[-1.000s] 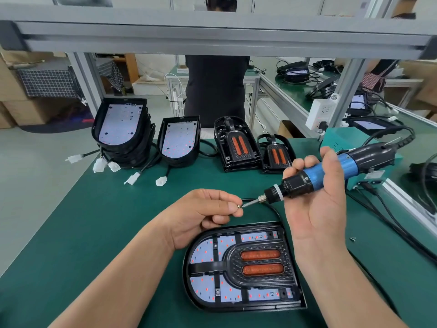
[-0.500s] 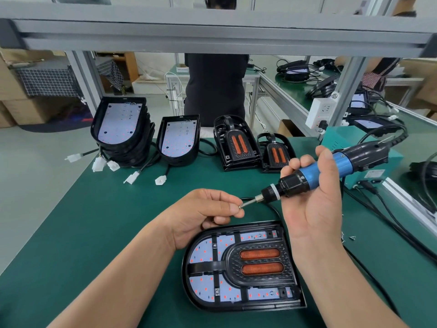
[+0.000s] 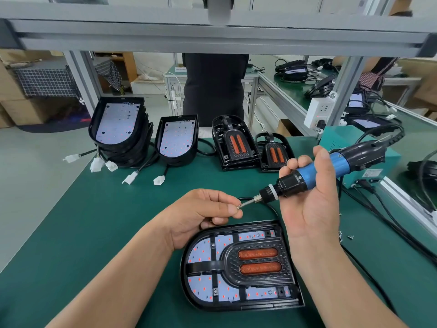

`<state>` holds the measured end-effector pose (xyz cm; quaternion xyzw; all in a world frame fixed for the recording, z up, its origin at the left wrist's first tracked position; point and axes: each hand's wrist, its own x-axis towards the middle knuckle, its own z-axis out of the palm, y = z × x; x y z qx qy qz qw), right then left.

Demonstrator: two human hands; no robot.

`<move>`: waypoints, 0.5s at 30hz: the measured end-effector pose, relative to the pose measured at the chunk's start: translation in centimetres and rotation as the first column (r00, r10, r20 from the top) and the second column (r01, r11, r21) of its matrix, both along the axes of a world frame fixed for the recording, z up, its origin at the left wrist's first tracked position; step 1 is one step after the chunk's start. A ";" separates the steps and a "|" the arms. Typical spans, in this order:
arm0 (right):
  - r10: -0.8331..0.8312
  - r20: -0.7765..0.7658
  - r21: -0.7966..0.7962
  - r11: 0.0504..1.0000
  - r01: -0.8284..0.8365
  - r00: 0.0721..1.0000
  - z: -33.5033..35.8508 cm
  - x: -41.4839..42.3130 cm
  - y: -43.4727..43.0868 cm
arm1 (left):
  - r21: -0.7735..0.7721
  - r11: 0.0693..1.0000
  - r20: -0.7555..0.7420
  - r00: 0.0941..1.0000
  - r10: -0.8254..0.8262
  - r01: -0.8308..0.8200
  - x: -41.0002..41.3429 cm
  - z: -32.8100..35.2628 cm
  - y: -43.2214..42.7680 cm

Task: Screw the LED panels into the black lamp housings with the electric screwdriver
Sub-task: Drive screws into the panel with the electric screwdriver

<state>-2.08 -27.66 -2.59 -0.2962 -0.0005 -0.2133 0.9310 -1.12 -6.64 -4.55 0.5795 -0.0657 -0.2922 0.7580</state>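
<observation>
Lamp housing: lay flat on the green surface, nearest the viewer; long axis ran left-right, rounded end to the left.
LED panel: sat inside that housing, red dots showing.
Left hand: fingers curled, thumb and forefinger pinching a small screw above the housing's far edge.
Right hand: palm toward the viewer, fingers wrapped round the electric screwdriver.
Screwdriver axis: corded end up-right, bit pointing down-left, its tip meeting the pinched screw.
Loose screws: a few on the surface just right of the right wrist.
Far row: stack of housings at left, a single housing beside it, two black covers to the right.
Change over the last second: barely any; both grips were the same and the bit stayed at the screw.
</observation>
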 end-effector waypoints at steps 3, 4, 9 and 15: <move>0.002 0.030 -0.034 0.999 -0.001 1.000 0.2 -0.2 0.1 | 0.008 1.000 0.001 1.000 0.008 -0.008 0.0 0.0 -0.1; 0.005 0.044 -0.047 0.999 -0.003 0.999 0.2 -0.3 0.1 | 0.017 1.000 0.003 1.000 0.012 -0.012 0.1 -0.1 -0.1; 0.012 0.085 -0.115 0.993 -0.002 0.996 0.5 -0.7 0.2 | 0.029 0.999 -0.002 0.999 0.038 -0.038 0.2 -0.3 -0.1; 0.002 0.031 -0.132 0.991 0.002 1.000 0.6 -1.1 0.4 | 0.057 0.996 0.009 0.998 0.061 -0.062 0.0 -0.3 -0.2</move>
